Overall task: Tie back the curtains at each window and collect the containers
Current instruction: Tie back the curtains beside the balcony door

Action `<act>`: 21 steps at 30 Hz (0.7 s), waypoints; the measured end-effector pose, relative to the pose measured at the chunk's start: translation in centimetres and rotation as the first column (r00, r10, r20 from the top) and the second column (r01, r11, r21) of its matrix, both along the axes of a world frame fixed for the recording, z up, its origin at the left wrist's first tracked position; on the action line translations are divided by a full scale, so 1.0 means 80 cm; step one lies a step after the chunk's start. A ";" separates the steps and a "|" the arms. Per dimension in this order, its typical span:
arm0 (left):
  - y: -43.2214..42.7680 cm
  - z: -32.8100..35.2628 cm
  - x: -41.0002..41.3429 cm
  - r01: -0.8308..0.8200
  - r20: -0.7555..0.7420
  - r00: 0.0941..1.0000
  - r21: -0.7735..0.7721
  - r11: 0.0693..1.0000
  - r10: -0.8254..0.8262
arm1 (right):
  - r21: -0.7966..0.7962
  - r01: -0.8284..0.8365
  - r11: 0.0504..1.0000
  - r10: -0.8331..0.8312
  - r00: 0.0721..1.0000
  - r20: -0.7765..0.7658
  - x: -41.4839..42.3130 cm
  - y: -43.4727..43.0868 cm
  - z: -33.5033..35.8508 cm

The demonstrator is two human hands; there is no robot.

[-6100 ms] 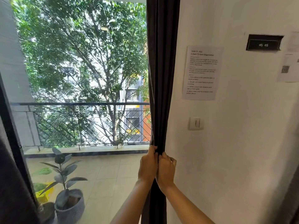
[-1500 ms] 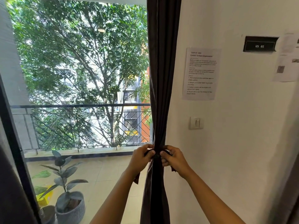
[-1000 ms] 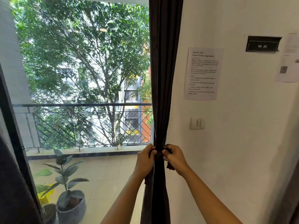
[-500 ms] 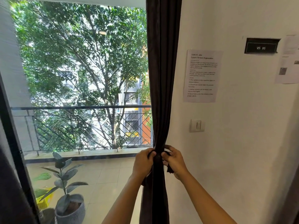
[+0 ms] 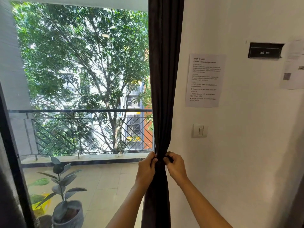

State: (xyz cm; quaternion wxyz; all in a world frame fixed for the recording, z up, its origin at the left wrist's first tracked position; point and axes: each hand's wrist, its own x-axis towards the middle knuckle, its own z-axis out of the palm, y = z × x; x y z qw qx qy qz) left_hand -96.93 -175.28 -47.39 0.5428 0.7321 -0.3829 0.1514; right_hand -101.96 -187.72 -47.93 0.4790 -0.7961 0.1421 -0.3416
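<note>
Your left hand [image 5: 146, 168] and right hand [image 5: 176, 167] each pinch a dark tie-back band [image 5: 168, 158] at the waist of the gathered dark brown fabric curtain [image 5: 165, 79], which hangs bunched beside the white wall [image 5: 246, 145], right of the window glass [image 5: 82, 96].

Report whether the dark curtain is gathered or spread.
Gathered: the curtain hangs in one narrow bunch; left hand and right hand pinch it.

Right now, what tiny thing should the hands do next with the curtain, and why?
Probably pull the ends of the dark tie apart to snug it. The left hand and right hand each pinch it beside the gathered curtain, bunched narrow there; the fingers hide whether a knot is done.
</note>
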 end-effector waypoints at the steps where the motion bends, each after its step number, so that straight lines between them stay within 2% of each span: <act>1: 0.000 0.000 0.000 0.001 -0.002 1.000 0.005 1.000 -0.001 | -0.005 -0.001 1.000 0.001 1.000 -0.002 0.000 0.000 0.000; 6: -0.006 -0.001 0.006 -0.006 -0.069 0.998 0.018 1.000 0.007 | 0.014 -0.014 1.000 0.014 1.000 0.009 0.007 -0.009 -0.005; 14: -0.011 0.013 0.013 0.010 -0.220 0.976 0.036 0.999 -0.002 | 0.150 0.002 0.989 -0.007 0.999 0.033 0.007 -0.017 -0.008; 18: -0.011 0.016 0.015 0.015 -0.117 0.993 0.165 0.986 0.004 | 0.220 -0.028 0.975 0.025 1.000 0.019 0.005 -0.011 0.000; 21: -0.008 0.019 0.010 0.008 -0.101 0.995 0.176 0.984 0.010 | 0.211 -0.056 0.976 0.057 0.998 -0.001 0.005 -0.010 0.001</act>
